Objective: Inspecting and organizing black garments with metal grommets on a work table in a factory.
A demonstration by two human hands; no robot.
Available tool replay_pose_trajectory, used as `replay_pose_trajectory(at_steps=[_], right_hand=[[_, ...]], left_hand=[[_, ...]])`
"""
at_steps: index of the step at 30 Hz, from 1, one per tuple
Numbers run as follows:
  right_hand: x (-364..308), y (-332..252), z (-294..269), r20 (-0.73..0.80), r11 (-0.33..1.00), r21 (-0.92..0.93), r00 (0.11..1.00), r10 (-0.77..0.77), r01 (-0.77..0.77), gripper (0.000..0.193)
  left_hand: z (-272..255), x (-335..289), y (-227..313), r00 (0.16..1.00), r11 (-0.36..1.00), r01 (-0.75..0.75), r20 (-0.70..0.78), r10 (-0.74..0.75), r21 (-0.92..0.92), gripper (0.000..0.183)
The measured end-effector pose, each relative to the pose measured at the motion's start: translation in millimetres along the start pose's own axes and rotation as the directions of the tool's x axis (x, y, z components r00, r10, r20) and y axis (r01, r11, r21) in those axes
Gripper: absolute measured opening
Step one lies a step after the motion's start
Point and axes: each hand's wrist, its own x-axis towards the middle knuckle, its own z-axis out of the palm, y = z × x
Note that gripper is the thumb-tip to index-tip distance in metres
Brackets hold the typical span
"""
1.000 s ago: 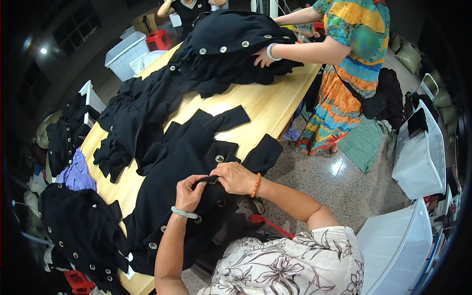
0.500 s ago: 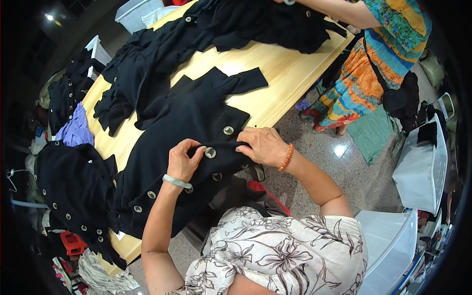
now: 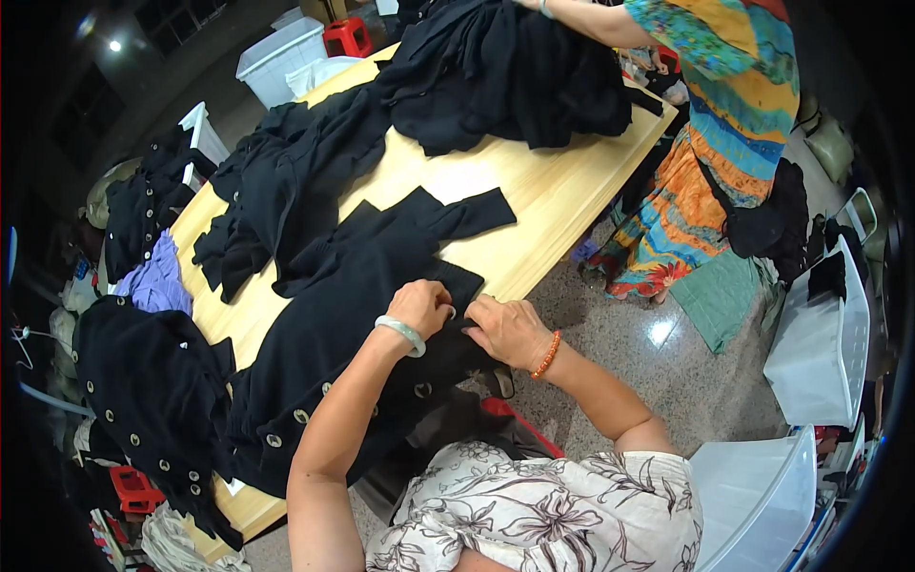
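A black knit cardigan [image 3: 353, 296] with large round buttons lies over the near part of the table and hangs past its edge toward me. My left hand [image 3: 419, 310], above a pale bangle, is closed at the cardigan's front edge, its fingertips at a pale button [image 3: 452, 312]. Close beside it my right hand [image 3: 510, 334], with an orange bead bracelet at the wrist, pinches the same black edge. Fingers partly hide the button and the fabric between the hands. More buttons, such as one dark-centred button [image 3: 422, 390], show along the hanging edge.
Other black garments [image 3: 505, 76] are heaped on the wooden table [image 3: 562, 205], handled by a person in a colourful dress [image 3: 734, 124]. A second buttoned black garment [image 3: 143, 381] and purple cloth [image 3: 157, 276] lie left. White bins [image 3: 815, 334] stand right; a red stool [image 3: 138, 488] is lower left.
My left hand has moved along the cardigan edge, up and right, to the button nearer my right hand. The view has shifted, and the other person's black garments are bunched differently.
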Motion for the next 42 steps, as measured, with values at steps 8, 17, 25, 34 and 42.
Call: replay_pose_trajectory(at_steps=[8,17,25,34,42], right_hand=[[4,-1,7,-0.133,0.991,0.113,0.99,-0.05,0.065,0.02],[13,-14,2,-0.29,0.988,0.113,0.955,-0.068,0.105,0.045],[17,-7,-7,-0.228,0.983,0.037,0.96,-0.165,0.178,0.042],[25,-5,2,0.018,0.941,0.335,0.998,-0.067,0.057,0.03],[11,3,18,-0.05,0.962,0.257,0.995,-0.083,0.093,0.025]], left_hand=[[2,-3,-6,0.979,0.749,0.186,0.059,-0.193,-0.636,0.01],[-10,-11,-10,0.967,0.559,0.197,0.066,-0.244,-0.806,0.009],[-6,-10,-11,0.977,0.447,0.177,0.104,-0.184,-0.877,0.015],[-18,-51,5,0.98,0.952,-0.099,-0.193,0.043,-0.289,0.019],[-3,-44,3,0.969,0.963,-0.136,-0.233,0.08,-0.232,0.013]])
